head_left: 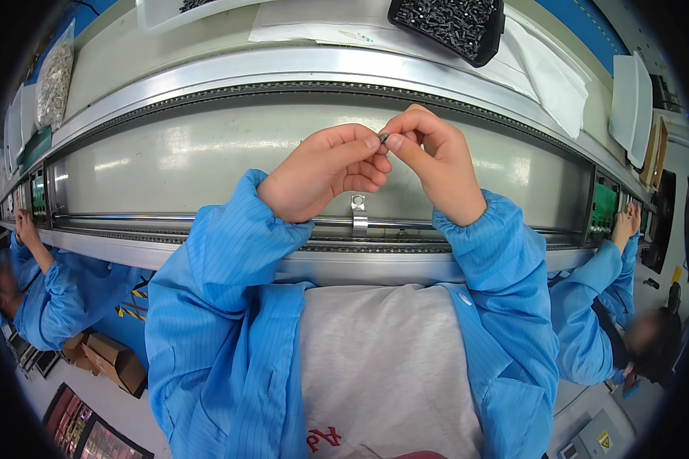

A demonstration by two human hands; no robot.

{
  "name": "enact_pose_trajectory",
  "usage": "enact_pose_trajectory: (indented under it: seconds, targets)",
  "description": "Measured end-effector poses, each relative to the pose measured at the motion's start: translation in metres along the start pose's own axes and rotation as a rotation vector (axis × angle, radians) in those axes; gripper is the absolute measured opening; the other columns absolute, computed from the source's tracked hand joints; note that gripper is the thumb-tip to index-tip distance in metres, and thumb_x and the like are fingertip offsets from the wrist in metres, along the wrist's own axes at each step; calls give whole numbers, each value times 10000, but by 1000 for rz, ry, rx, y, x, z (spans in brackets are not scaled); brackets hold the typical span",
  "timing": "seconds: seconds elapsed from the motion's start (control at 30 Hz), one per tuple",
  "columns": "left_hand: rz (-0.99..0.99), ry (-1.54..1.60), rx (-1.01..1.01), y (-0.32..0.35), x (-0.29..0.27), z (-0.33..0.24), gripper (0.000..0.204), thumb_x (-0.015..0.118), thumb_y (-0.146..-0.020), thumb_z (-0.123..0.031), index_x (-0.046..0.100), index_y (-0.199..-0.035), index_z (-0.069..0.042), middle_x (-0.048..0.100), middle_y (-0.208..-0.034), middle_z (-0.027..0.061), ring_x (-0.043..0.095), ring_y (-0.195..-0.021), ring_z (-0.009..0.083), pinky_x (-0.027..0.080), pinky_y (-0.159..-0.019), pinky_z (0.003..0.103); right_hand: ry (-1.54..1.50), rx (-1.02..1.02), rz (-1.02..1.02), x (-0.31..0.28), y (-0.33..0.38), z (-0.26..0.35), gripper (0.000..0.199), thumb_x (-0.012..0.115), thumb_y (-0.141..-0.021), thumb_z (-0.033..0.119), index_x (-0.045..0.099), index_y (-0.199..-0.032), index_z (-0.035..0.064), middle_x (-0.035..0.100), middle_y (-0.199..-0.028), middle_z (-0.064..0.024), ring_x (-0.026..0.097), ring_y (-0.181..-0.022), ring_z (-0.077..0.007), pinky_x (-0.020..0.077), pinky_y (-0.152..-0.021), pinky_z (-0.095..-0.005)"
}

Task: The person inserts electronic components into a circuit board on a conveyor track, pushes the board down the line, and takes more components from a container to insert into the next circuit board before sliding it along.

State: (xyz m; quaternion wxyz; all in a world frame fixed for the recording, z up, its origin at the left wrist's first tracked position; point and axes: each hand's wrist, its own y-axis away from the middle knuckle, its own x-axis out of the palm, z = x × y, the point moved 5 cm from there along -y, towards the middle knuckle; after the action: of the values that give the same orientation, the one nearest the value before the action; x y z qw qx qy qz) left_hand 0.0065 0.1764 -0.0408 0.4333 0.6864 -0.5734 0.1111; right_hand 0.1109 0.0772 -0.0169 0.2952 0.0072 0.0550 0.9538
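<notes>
My left hand [325, 172] and my right hand [435, 162] meet above a grey conveyor belt [176, 161]. Together their fingertips pinch a tiny dark part [383, 138], too small to tell its shape. Both forearms wear blue striped sleeves. A small metal bracket [357, 214] sits on the near rail right below the hands. A black tray of small dark parts [450, 23] lies on the far shelf, beyond my right hand.
White sheets [547, 73] and a white tray [168, 11] lie on the far shelf, a bag of small parts [53, 80] at left. Co-workers in blue sleeves work at the left [42, 287] and right [601, 306]. Green boards [605, 208] ride the belt at right. Cardboard boxes [107, 359] rest on the floor.
</notes>
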Motion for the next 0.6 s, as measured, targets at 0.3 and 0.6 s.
enact_pose_trajectory:
  seconds: [0.3,0.6]
  targets:
    - [-88,-56,18,-2,1,1,126,537,-948,-154,606,-977,-53,611,-819,48,513,-650,73,395,-572,152,130,-24,23,-8,4,7,64,622,-826,9,677,-856,21,505,-774,-1,415,-697,-91,352,-652,-195]
    - [-271,-348,189,1,-2,-6,76,588,-903,-94,625,-929,-33,609,-763,42,488,-601,69,387,-538,161,175,111,16,-10,6,-1,65,631,-826,13,679,-867,27,523,-770,6,403,-687,-79,344,-644,-183]
